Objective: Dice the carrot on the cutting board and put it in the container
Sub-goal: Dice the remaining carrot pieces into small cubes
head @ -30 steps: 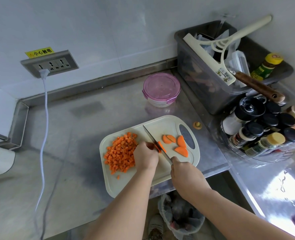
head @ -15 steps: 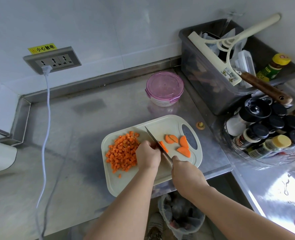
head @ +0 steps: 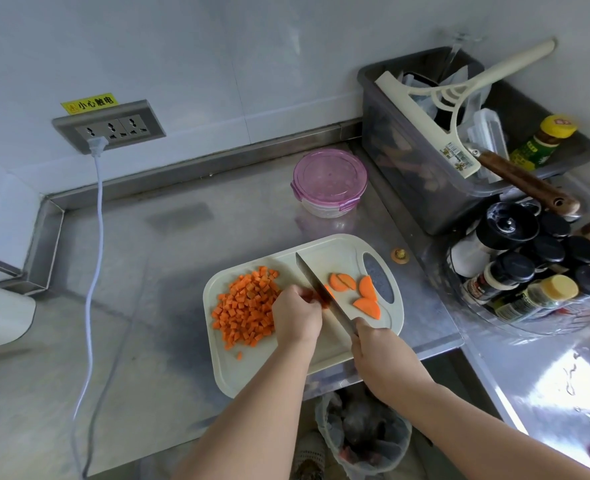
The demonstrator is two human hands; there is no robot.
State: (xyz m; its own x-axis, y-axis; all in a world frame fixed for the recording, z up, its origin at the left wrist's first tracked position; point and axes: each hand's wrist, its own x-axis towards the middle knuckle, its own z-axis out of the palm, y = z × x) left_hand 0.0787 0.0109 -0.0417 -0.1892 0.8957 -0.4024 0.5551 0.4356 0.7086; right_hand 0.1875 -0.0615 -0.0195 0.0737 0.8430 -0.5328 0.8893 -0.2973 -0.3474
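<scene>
A cream cutting board [head: 342, 252] lies on the steel counter. A heap of diced carrot [head: 246, 308] covers its left part. Several carrot slices [head: 368, 297] lie on its right part. My left hand [head: 297, 317] holds down a carrot piece [head: 327, 292] with curled fingers, mostly hiding it. My right hand [head: 378, 358] grips the handle of a knife [head: 316, 284], whose blade runs diagonally across the board against my left fingers. A round container with a pink lid [head: 329, 181] stands shut behind the board.
A grey bin [head: 421, 161] with utensils and a rack of spice jars [head: 542, 268] stand to the right. A white cable [head: 94, 258] hangs from the wall socket [head: 108, 128] across the counter's left side. A lined waste bin [head: 362, 434] sits below the counter edge.
The view has shifted slightly. The knife and both hands stay at the same spot on the board, with the blade still against the held carrot piece.
</scene>
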